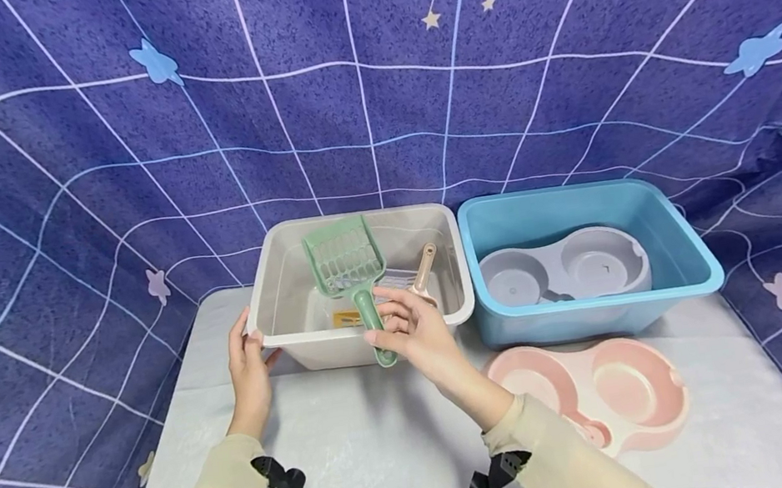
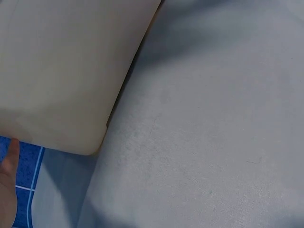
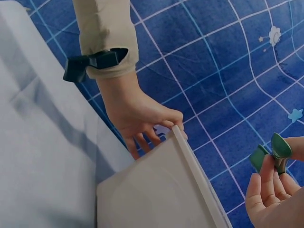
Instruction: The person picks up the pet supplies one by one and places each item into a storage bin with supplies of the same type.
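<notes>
My right hand (image 1: 415, 329) pinches the handle of a green slotted litter scoop (image 1: 347, 255), whose head is tilted up over the beige bin (image 1: 346, 348). At that bin's left front corner my left hand (image 1: 250, 375) grips the rim, thumb on top and fingers along the outside, as the right wrist view shows of the left hand (image 3: 142, 116). Inside the bin lie a beige-handled scoop (image 1: 425, 266) and a yellow piece (image 1: 346, 318). From the left wrist, only the bin's outer wall (image 2: 61, 71) and a fingertip (image 2: 12, 156) appear.
A blue bin (image 1: 599, 314) stands right of the beige one, with a grey double bowl (image 1: 552, 258) inside. In front of it a pink double bowl (image 1: 586, 383) lies on the white table (image 1: 349, 469), partly behind my right forearm. A patterned blue curtain (image 1: 369, 95) hangs behind.
</notes>
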Available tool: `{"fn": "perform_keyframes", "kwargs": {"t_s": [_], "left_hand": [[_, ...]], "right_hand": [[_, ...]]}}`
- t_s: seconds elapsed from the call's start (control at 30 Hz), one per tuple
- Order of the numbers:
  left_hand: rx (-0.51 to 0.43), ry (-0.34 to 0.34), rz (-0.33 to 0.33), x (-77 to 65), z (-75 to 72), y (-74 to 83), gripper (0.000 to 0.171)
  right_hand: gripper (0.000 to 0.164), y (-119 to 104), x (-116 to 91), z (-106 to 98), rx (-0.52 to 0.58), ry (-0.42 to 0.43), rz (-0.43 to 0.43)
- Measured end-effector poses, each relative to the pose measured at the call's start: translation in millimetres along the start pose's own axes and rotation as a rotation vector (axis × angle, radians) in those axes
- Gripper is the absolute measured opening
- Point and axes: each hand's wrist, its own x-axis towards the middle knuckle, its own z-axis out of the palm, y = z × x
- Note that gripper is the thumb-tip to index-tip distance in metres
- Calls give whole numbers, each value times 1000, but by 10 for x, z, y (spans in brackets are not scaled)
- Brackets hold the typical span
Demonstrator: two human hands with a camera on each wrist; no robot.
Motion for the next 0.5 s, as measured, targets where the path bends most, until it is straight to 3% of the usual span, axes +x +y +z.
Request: {"fn": "perform_keyframes", "kwargs": {"t_s": [0.5], "left_hand": [[9,8,10,24,-5,-55,50]], "right_hand": [[59,22,183,-5,-46,61,-36]]}}
